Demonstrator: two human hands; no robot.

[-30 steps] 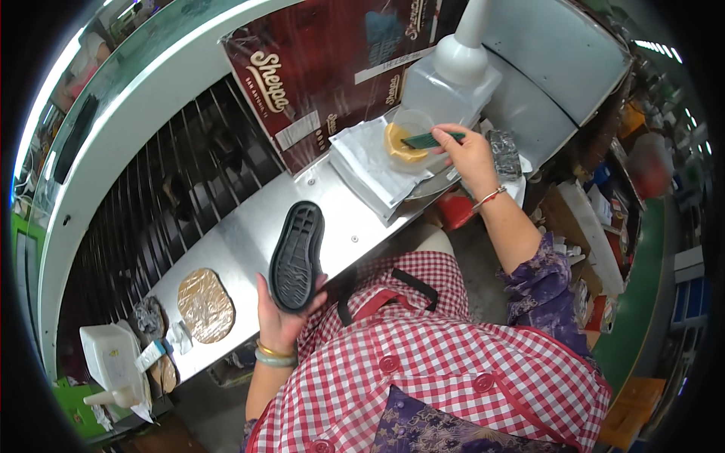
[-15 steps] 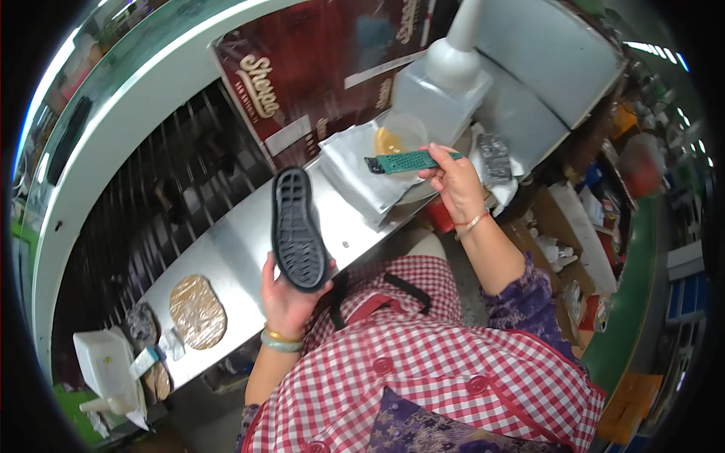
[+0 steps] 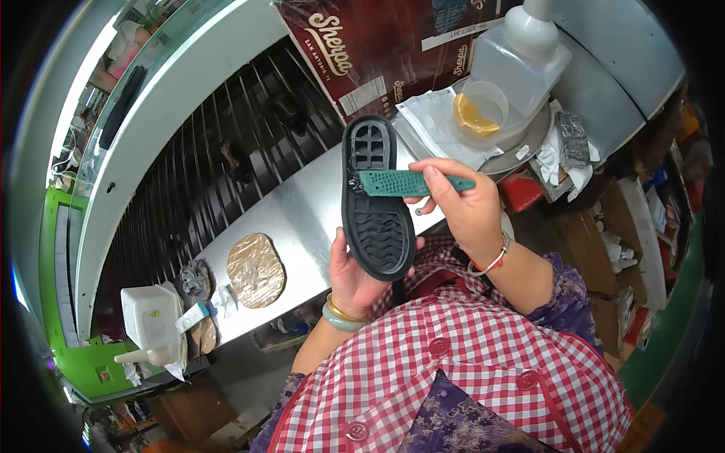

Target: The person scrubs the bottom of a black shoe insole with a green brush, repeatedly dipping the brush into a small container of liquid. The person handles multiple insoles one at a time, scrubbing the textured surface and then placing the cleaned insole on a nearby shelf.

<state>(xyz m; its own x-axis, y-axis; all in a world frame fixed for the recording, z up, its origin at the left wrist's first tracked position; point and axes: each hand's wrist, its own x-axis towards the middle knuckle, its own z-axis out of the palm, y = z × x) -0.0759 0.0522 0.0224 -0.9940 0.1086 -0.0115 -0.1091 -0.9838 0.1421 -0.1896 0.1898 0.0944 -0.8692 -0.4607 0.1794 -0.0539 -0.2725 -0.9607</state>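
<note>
A black ribbed shoe sole (image 3: 381,238) stands nearly upright in front of me, its hollow inner side showing. My left hand (image 3: 353,281) grips it at the lower end, partly hidden behind it. In my right hand (image 3: 462,205) is a green brush (image 3: 396,183) with a perforated handle, pinched between thumb and fingers. The brush lies across the sole's middle, and its bristle end touches the sole's left inner edge. Past the right hand, a clear round cup (image 3: 489,102) holds some yellow liquid.
A metal ledge (image 3: 306,226) runs below a rack of dark rods (image 3: 219,151). On it lies a brown film-wrapped oval pad (image 3: 257,270); a white container (image 3: 147,321) stands at the left end. A dark red carton (image 3: 393,57) and a translucent bottle (image 3: 521,68) stand at the back.
The brush has moved left and down onto the sole, from over the cup. The view has shifted, and the sole now sits further right in the picture.
</note>
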